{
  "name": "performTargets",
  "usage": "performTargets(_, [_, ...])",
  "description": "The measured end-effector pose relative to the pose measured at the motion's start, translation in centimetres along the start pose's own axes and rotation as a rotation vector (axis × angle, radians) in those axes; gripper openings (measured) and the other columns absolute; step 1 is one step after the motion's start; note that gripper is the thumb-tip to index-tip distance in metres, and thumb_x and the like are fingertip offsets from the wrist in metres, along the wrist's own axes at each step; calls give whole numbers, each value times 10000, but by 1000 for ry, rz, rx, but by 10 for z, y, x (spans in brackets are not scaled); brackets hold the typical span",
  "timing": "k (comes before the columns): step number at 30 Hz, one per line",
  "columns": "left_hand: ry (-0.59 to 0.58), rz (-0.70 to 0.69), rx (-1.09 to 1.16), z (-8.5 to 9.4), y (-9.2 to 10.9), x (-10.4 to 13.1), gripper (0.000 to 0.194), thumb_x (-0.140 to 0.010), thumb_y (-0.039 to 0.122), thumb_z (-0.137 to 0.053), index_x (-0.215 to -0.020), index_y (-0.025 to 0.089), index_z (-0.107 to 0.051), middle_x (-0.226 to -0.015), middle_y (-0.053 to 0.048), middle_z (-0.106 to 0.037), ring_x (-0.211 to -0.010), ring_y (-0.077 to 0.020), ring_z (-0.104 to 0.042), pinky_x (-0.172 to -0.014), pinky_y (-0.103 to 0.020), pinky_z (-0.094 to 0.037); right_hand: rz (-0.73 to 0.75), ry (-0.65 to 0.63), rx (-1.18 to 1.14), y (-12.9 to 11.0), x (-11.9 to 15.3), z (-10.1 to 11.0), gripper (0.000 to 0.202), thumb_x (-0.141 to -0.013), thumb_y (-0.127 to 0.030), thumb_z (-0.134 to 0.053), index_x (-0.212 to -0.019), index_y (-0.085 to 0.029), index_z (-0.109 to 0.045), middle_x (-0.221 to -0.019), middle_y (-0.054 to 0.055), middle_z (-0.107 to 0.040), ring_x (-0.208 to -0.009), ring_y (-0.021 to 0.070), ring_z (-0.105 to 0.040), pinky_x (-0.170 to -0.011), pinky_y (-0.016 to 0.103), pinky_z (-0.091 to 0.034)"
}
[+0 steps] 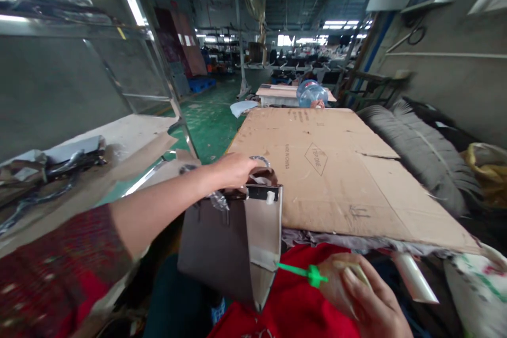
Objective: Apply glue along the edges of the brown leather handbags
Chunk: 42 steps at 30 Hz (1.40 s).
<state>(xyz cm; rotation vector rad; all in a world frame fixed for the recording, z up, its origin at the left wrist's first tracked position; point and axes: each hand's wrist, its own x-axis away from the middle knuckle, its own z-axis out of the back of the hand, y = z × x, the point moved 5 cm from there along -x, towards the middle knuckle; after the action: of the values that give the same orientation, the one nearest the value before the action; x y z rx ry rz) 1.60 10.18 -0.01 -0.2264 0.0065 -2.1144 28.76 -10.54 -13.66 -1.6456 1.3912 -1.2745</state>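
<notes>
My left hand (233, 169) grips the top of a grey-brown handbag (225, 245) and holds it upright at the near edge of the table. My right hand (360, 296) is closed around a small glue bottle with a green nozzle (303, 273). The nozzle tip touches the lower side edge of the handbag. A dark strip with a small white tab (263, 194) runs along the bag's top edge. Red cloth (293, 301) lies under the bag, close to me.
A large flattened cardboard sheet (340, 169) covers the table ahead. Grey ribbed material (420, 153) lies at right beside a yellow bag (489, 169). Water jugs (312, 93) stand beyond. A metal rack (130, 53) and a cluttered bench (59, 163) are at left. A white roll (414, 277) lies near right.
</notes>
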Motion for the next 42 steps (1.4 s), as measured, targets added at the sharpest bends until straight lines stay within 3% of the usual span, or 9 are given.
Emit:
performTargets(3, [-36, 122, -95, 42, -18, 20, 354, -898, 197, -540, -1192, 276, -721, -1026, -66, -792, -867, -241, -726, -627, -267, -438, 21, 64, -109, -5, -2, 18, 353, -800, -485, -849, -1058, -262, -756, -976, 96, -742, -815, 294, -728, -708, 375, -637])
performTargets(7, [48, 193, -178, 102, -26, 37, 288, -923, 162, -543, -1150, 232, -707, -1015, -58, -772, -880, -230, -695, -701, -279, -450, 132, 182, -127, -24, 0, 36, 346, -810, -485, -833, -1083, -289, -753, -1046, 87, -752, -834, 296, -746, -616, 324, -647])
performTargets(11, [205, 218, -262, 135, -16, 34, 254, -914, 144, -571, -1134, 221, -673, -1054, -60, -755, -926, -258, -692, -761, -316, -477, 215, 196, -125, -39, -5, 50, 374, -815, -482, -824, -1140, -313, -745, -1164, 94, -743, -1005, 339, -737, -724, 349, -667])
performTargets(15, [276, 136, -255, 121, 11, 24, 242, -937, 176, -526, -1129, 216, -668, -1089, -98, -736, -943, -288, -705, -747, -344, -505, 241, 290, -102, -44, -11, 57, 323, -831, -462, -825, -1110, -321, -745, -1101, 79, -751, -995, 312, -737, -773, 330, -659])
performTargets(21, [123, 5, -147, 77, 39, 16, 244, -883, 84, -540, -1005, 194, -721, -1023, -104, -767, -904, -296, -736, -685, -349, -509, 289, 321, -51, -47, -18, 44, 352, -761, -481, -883, -976, -248, -729, -855, 34, -692, -720, 218, -685, -590, 248, -605])
performTargets(26, [83, -1, -149, 77, 39, 15, 232, -864, 88, -531, -926, 206, -720, -968, -99, -781, -917, -316, -747, -659, -356, -495, 348, 288, 295, -51, -41, 31, 401, -852, -575, -781, -989, -203, -717, -869, 47, -712, -783, 236, -675, -653, 269, -576])
performTargets(30, [92, -4, -155, 74, 38, 19, 236, -859, 85, -522, -934, 200, -713, -1002, -95, -784, -931, -323, -752, -680, -373, -517, 519, 242, 656, -59, -66, 19, 396, -946, -585, -652, -1022, -200, -710, -925, 38, -734, -868, 235, -675, -734, 274, -533])
performTargets(35, [87, -2, -135, 67, 35, 28, 227, -870, 92, -530, -948, 204, -712, -1037, -86, -780, -985, -317, -744, -741, -383, -545, 628, 191, 779, -64, -82, 10, 340, -957, -536, -628, -995, -205, -692, -967, 58, -702, -913, 248, -642, -783, 318, -485])
performTargets(42, [75, 24, -108, 61, 32, 35, 255, -873, 84, -550, -995, 211, -734, -1100, -72, -779, -1017, -307, -738, -793, -388, -558, 599, 23, 857, -68, -79, -1, 300, -1009, -495, -575, -981, -214, -677, -916, 34, -687, -836, 220, -631, -737, 310, -458])
